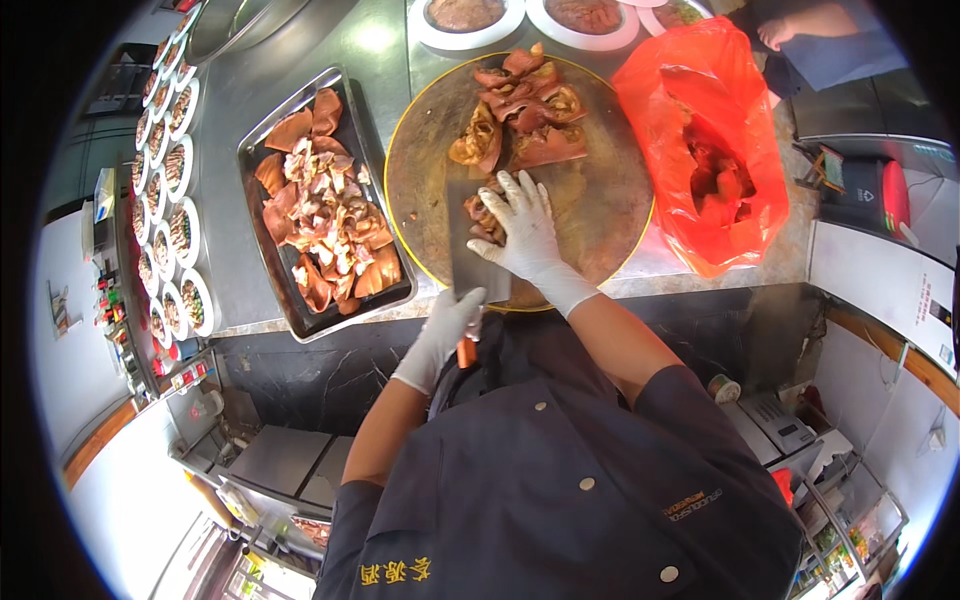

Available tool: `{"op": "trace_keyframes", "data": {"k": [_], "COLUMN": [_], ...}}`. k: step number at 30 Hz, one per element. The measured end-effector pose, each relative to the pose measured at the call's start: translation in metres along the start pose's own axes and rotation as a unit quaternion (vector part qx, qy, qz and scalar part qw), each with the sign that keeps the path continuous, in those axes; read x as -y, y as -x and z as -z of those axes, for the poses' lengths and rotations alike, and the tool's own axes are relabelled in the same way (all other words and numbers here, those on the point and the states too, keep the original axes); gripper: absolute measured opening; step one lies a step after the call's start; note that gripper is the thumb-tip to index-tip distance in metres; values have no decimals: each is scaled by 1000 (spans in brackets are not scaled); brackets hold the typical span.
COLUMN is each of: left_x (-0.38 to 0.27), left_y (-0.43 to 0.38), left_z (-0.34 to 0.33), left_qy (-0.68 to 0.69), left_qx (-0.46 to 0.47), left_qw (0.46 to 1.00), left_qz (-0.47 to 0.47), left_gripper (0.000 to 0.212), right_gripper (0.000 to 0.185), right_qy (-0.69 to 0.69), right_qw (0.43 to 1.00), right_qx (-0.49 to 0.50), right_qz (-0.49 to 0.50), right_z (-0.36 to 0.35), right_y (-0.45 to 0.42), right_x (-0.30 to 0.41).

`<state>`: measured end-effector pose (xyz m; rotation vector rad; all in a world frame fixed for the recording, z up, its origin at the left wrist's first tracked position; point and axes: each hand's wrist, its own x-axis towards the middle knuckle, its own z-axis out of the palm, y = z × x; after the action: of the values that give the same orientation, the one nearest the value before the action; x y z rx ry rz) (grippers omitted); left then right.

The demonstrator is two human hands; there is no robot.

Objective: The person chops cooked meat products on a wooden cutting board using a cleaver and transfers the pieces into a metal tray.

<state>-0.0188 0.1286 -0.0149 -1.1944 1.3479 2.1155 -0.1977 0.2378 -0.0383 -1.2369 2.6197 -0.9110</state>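
Note:
My left hand, in a white glove, grips the orange handle of a cleaver. The cleaver's wide blade rests over the near left part of a round wooden chopping board. Fingers spread, my gloved right hand presses on a piece of brown braised meat at the blade. Part of that piece is hidden under the palm, and I cannot tell whether it lies on the blade or beside it. Farther back on the board is a pile of skin-on braised meat.
Left of the board, a metal tray holds cut meat. An open red plastic bag with meat inside stands at the right. White bowls line the back; several filled plates stand far left. Another person's hand shows at upper right.

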Motion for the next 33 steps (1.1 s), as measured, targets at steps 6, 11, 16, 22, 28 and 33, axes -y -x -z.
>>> {"op": "trace_keyframes", "data": {"k": [6,11,16,22,28,33], "left_x": [0,-2,-14,-22,19,7], "left_y": [-2,24,67,114,135,133], "left_z": [-9,34,124,238,339,356], "left_qy": [-44,-84,38,-15,-199,-332], "left_qx": [23,-9,-81,-253,-358,-395], "left_qw": [997,993,989,957,899,828], "left_qz": [-54,-82,-120,-138,-152,-219], "left_gripper": [25,23,18,14,16,26], "right_gripper": [67,65,65,56,61,58], "right_qy": [-105,-157,-210,-205,-20,21], "right_qw": [984,970,957,973,987,935], "right_qx": [-142,-179,-153,28,155,328], "right_qz": [11,39,130,103,48,131], "right_z": [-11,-34,-87,-193,-194,-186], "right_y": [5,-11,-68,-103,-94,-81], "right_x": [6,53,153,215,217,192]}}
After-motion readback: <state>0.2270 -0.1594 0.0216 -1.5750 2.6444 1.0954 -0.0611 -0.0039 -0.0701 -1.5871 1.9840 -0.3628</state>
